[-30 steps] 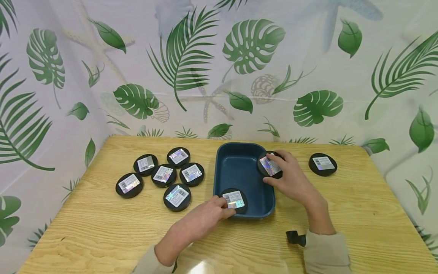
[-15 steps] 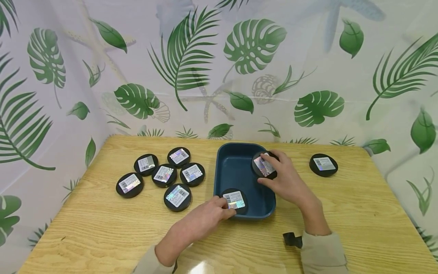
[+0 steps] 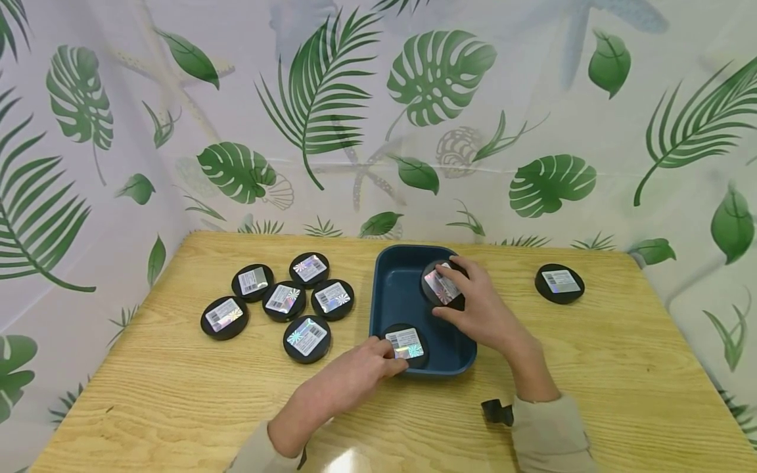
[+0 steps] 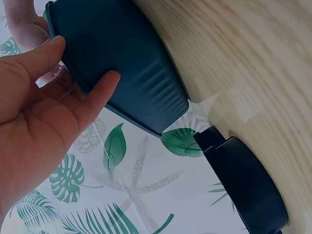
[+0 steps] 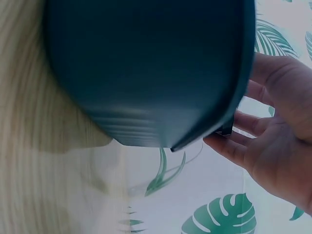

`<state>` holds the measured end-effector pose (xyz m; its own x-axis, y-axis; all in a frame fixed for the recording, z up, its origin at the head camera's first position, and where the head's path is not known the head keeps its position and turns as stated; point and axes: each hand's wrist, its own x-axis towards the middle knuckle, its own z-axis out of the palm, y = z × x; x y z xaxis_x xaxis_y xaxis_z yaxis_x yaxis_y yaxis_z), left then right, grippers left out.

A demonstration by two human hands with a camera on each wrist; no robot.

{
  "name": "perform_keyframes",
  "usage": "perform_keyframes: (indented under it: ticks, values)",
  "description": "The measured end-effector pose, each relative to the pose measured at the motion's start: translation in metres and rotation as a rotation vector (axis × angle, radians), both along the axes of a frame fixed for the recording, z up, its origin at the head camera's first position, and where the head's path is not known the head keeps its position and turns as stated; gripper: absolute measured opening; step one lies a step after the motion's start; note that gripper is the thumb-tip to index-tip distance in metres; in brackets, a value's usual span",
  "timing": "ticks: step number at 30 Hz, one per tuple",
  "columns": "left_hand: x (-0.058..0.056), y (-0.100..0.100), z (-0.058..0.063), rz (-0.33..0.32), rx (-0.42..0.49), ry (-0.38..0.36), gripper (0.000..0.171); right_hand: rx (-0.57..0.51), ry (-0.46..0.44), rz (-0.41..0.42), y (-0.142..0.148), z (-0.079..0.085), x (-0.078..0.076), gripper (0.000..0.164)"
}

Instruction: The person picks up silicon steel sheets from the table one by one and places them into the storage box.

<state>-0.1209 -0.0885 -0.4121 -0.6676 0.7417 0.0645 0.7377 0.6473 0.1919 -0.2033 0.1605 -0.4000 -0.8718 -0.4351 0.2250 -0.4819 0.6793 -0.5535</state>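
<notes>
A dark blue plastic bin (image 3: 396, 309) sits mid-table. At its near left corner my left hand (image 3: 349, 381) holds a black round disc (image 3: 408, 343) with a white barcode and hologram label, thumb and fingers about its left and near edges. In the left wrist view the left hand (image 4: 53, 112) reaches over the rim, with a fingertip against the outer wall. My right hand (image 3: 485, 305) pinches a second labelled disc (image 3: 440, 286) over the bin's far right part. Beyond the rim in the right wrist view, the right hand (image 5: 273, 117) shows mostly its palm and fingers; the disc is largely hidden.
Several matching labelled discs (image 3: 284, 301) lie grouped left of the bin on the wooden table (image 3: 177, 394). Another disc (image 3: 559, 284) lies alone at the right. A leaf-printed cloth (image 3: 355, 131) hangs behind the table.
My right hand has carried its disc leftward, from the bin's right rim to further inside over the bin. The left hand and its disc have stayed in place.
</notes>
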Motion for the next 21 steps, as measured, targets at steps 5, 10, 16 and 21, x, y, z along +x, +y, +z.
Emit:
perform_keyframes:
  ticks: [5, 10, 16, 21]
  values:
    - [0.000, 0.000, 0.001, 0.002, -0.003, -0.009, 0.031, 0.002, -0.014, 0.009, -0.006, -0.003, -0.002, 0.072]
    - [0.001, 0.000, 0.001, 0.001, -0.023, 0.002, 0.031, 0.019, -0.034, 0.008, -0.011, -0.006, -0.001, 0.072]
    - [0.001, 0.000, 0.002, 0.006, -0.031, 0.000, 0.031, 0.029, -0.047, 0.011, -0.016, -0.009, -0.001, 0.072]
    - [0.001, 0.000, 0.001, 0.006, -0.030, 0.008, 0.031, 0.028, -0.053, 0.029, -0.019, -0.013, -0.003, 0.072]
